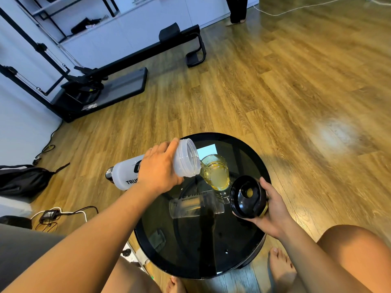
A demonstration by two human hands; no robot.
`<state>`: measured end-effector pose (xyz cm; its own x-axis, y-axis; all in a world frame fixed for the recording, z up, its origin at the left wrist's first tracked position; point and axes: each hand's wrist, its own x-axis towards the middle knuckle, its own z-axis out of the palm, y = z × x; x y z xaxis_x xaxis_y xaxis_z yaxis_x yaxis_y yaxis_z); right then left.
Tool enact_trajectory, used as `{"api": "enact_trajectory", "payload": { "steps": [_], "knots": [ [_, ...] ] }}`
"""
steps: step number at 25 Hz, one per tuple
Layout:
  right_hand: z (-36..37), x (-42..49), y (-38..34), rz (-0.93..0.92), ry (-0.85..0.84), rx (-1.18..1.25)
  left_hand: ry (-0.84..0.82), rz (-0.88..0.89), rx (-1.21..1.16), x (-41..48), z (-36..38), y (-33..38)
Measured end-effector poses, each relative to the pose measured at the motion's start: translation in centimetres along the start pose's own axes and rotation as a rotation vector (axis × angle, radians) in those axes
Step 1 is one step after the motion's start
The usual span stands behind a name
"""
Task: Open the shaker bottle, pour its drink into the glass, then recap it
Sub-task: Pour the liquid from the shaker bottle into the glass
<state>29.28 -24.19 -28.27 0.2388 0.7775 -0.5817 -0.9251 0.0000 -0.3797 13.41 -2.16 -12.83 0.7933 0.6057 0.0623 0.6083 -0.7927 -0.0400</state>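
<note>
My left hand [157, 168] grips the white translucent shaker bottle [124, 172] around its middle and holds it tipped nearly level, its open threaded mouth [189, 160] just over the rim of the glass [215, 174]. The glass stands on the round black glass-topped table [190, 250] and holds yellow drink almost up to its rim. My right hand [273, 210] holds the bottle's black lid [246, 196] to the right of the glass, its underside facing up. The bottle looks nearly empty.
A dark metal bottle [109, 173] stands on the wooden floor behind the shaker. A black bag [23, 178] and cables with a charger [49, 214] lie at the left. Exercise equipment [101, 81] stands at the back left. My bare feet [281, 269] are by the table. A person's legs [237, 11] show far back.
</note>
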Motion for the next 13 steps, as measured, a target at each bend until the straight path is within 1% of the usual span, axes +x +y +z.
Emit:
{"api": "enact_trajectory", "payload": {
  "steps": [13],
  "knots": [
    [0.01, -0.02, -0.02, 0.006, 0.004, 0.013, 0.034, 0.026, 0.030, 0.17, 0.31, -0.19]
  ]
}}
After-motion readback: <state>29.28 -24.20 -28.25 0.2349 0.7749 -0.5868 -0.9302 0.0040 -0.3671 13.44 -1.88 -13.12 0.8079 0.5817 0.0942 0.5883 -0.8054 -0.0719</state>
